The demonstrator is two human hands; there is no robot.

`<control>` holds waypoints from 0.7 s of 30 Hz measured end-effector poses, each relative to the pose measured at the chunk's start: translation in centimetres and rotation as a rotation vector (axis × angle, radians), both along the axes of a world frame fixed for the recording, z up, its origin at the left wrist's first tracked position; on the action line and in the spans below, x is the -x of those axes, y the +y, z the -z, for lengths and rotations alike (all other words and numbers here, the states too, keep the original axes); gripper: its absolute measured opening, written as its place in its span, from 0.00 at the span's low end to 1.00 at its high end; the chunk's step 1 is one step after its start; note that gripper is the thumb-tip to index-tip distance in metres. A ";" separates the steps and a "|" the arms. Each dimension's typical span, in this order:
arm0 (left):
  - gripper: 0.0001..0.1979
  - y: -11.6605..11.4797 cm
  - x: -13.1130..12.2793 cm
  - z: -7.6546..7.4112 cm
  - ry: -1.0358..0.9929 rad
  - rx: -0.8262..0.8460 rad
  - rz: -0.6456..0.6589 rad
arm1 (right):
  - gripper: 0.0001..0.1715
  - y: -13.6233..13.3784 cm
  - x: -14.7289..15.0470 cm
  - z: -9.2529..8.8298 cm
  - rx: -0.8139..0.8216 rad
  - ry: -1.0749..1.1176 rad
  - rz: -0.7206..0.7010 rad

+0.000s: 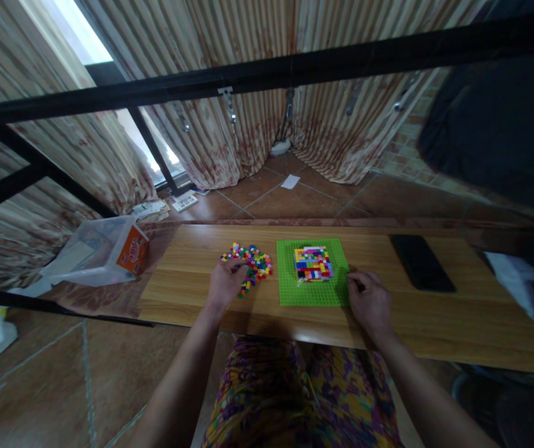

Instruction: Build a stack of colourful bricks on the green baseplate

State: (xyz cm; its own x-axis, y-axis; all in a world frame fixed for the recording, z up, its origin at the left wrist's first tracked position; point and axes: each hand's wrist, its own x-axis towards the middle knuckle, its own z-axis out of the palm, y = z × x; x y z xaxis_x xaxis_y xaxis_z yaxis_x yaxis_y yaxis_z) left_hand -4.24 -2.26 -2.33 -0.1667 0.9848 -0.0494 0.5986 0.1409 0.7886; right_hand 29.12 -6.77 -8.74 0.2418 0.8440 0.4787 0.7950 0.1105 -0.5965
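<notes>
My left hand [228,283] reaches into the left side of a loose pile of small colourful toy bricks [260,264]. Its thumb and forefinger are apart over the bricks, and no piece shows between them. To the right of the pile lies a green studded baseplate [288,289]. On its middle stands a low rectangular block of stacked multicoloured bricks [313,264]. My right hand [370,302] is beside the baseplate's right edge, fingers curled and fingertips close against that edge. Whatever its fingers may pinch is too small or hidden to make out.
A black phone or tablet [422,262] lies on the wooden board [187,274], right of my right hand. A clear plastic bin [101,252] with an orange label stands off the board's left end. A black metal bar [267,73] runs across beyond the board, before striped curtains [257,31].
</notes>
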 end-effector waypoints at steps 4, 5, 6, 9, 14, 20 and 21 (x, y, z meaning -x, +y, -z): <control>0.14 -0.1 -0.2 -0.1 -0.170 -0.033 -0.045 | 0.14 0.0 0.1 0.0 -0.001 0.003 0.003; 0.12 -0.1 -0.4 -0.2 -0.241 -0.044 -0.043 | 0.13 0.0 0.1 0.0 0.002 0.002 0.007; 0.10 -0.1 -0.7 -0.4 -0.312 -0.051 -0.025 | 0.13 0.0 0.1 0.0 0.003 0.002 0.011; 0.06 -0.2 -2.0 -1.0 -0.444 -0.069 0.067 | 0.13 0.1 0.3 -0.1 0.009 0.007 0.009; 0.06 0.0 -5.2 -1.4 -0.542 -0.135 0.171 | 0.12 0.1 0.5 -0.3 0.019 0.030 0.011; 0.08 0.9 -8.0 -0.4 -0.442 -0.252 0.260 | 0.12 0.2 0.7 -0.5 0.015 0.063 0.001; 0.08 1.1 -8.3 -0.3 -0.411 -0.272 0.268 | 0.12 0.2 0.7 -0.5 0.015 0.067 -0.002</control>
State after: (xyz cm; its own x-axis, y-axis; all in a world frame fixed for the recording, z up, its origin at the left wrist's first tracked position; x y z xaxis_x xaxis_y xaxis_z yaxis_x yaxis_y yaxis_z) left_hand 4.07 -1.16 -2.06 0.0705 0.9764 0.2042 0.2216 -0.2149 0.9512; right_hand 28.45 -6.57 -8.27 0.2711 0.8517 0.4485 0.7532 0.1024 -0.6498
